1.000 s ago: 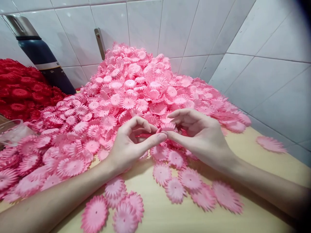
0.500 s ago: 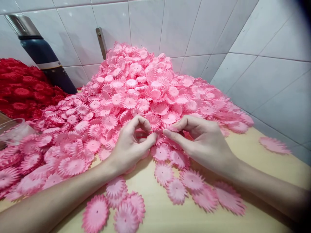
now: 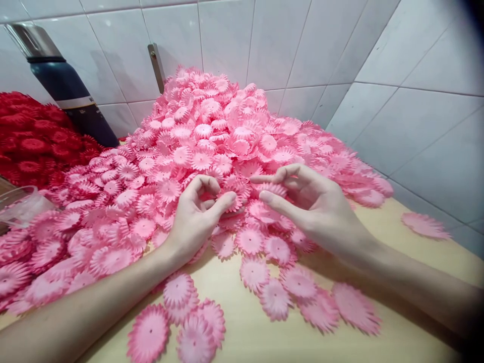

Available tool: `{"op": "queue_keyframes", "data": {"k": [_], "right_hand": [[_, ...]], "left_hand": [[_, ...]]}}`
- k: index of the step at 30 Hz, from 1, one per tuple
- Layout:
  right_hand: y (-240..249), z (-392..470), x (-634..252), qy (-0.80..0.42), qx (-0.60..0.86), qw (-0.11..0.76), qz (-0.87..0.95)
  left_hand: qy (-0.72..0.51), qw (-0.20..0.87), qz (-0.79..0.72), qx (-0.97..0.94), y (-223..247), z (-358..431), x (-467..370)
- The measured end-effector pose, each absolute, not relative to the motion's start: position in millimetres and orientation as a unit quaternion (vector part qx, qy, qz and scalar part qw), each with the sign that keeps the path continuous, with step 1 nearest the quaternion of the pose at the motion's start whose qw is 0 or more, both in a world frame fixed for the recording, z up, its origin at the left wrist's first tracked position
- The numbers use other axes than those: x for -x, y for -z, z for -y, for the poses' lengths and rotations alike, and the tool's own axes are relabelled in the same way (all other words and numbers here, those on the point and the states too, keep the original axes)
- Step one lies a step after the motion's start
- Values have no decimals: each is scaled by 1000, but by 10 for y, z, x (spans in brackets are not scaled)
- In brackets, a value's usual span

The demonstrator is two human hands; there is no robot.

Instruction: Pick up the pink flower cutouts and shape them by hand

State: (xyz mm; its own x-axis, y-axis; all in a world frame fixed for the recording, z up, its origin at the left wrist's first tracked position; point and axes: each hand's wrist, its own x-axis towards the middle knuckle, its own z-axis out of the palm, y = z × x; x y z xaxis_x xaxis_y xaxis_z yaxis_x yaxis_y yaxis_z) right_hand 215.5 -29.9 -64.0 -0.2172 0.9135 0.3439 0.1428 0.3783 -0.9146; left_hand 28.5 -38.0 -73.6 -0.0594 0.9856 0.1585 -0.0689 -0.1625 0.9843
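Observation:
A large heap of pink fringed flower discs [image 3: 204, 131] rises in front of me, many with a small centre hole. My left hand [image 3: 200, 212] is curled before the heap, with a flower disc [image 3: 239, 187] between thumb and fingers. Just to its right, my right hand [image 3: 310, 201] has its index finger stretched out, and another flower disc [image 3: 274, 190] sits between its thumb and fingers. The two hands are apart. Fingers partly hide how each disc is gripped. Several loose discs [image 3: 275, 298] lie on the pale table [image 3: 242, 327] below my hands.
A dark blue bottle [image 3: 71, 85] with a metal cap stands at the left back, beside a heap of red flower discs [image 3: 34, 136]. A clear plastic container [image 3: 22, 206] is at the left edge. Tiled walls [image 3: 287, 45] close off the back and right.
My hands were nearly touching at the fingertips and have drawn slightly apart and upward. My right index finger has straightened. The discs between my hands show more clearly.

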Motion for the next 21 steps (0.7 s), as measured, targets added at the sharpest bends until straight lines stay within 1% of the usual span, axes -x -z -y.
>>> {"op": "queue_keyframes", "data": {"k": [6,11,16,21], "right_hand": [[661,318,-2150,-317,387,507,702],[664,357,-2143,-309,362,486,733],[667,366,-2128,-333,371,493,713],[656,371,-2122,-408,374,504,664]], "left_hand": [[-551,484,-396,-553,731,416,-287],[-521,502,-346,-597,749,436,-289],[-530,503,-345,-589,776,443,-289],[-530,495,-329,-605,795,453,-284]]}}
